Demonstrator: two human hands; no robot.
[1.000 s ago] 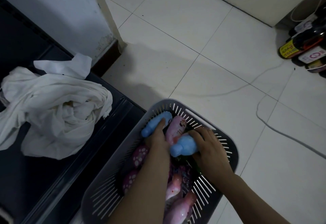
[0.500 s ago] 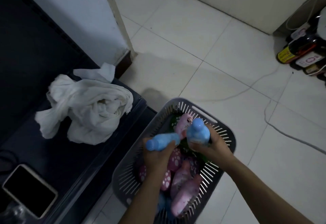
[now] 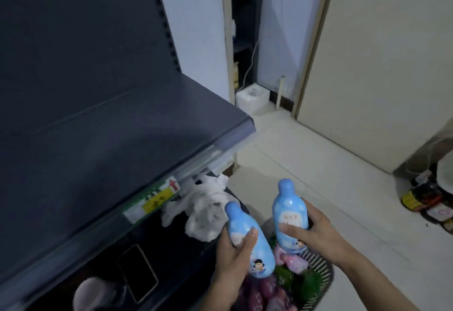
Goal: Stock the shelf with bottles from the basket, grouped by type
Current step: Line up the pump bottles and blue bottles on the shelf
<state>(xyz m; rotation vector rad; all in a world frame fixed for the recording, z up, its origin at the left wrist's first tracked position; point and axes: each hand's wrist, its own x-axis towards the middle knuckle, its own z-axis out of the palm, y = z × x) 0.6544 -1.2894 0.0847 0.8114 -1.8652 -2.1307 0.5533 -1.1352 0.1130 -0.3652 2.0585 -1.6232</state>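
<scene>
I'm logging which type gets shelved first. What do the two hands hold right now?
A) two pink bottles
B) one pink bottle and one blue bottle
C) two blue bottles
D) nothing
C: the left hand grips a blue plastic bottle and the right hand grips a second blue plastic bottle, with the grey slotted basket below them.

Above the basket [image 3: 324, 270] — left hand [image 3: 235, 252] curled round the left blue bottle [image 3: 261, 255], right hand [image 3: 315, 233] gripping the right blue bottle [image 3: 289, 209].
</scene>
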